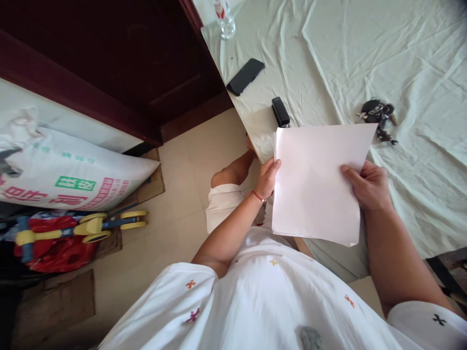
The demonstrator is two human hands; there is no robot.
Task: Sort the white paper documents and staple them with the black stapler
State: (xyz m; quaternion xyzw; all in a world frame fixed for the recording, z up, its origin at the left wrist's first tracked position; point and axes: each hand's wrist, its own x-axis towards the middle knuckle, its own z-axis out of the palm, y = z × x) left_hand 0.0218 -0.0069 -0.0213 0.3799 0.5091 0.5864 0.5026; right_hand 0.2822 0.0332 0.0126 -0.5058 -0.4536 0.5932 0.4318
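Note:
Several sheets of white paper (317,180) are held up in a loose stack over my lap and the table's near edge. My left hand (268,179) pinches the stack's left edge, thumb at the front. On the right edge, my right hand (370,184) grips it with the thumb lying on the top sheet and the fingers behind, partly hidden. The lower right corner of the paper curls a little. Just beyond the top left corner, a black stapler (280,112) rests on the table, its near end close to the paper's edge.
On the cloth-covered table (328,63) lie a black phone (245,77) and a bunch of keys (379,116); a clear bottle (226,22) stands at the far corner. To the left are a large white sack (73,165) and a yellow-and-blue child's ride-on (83,228) on the tiled floor.

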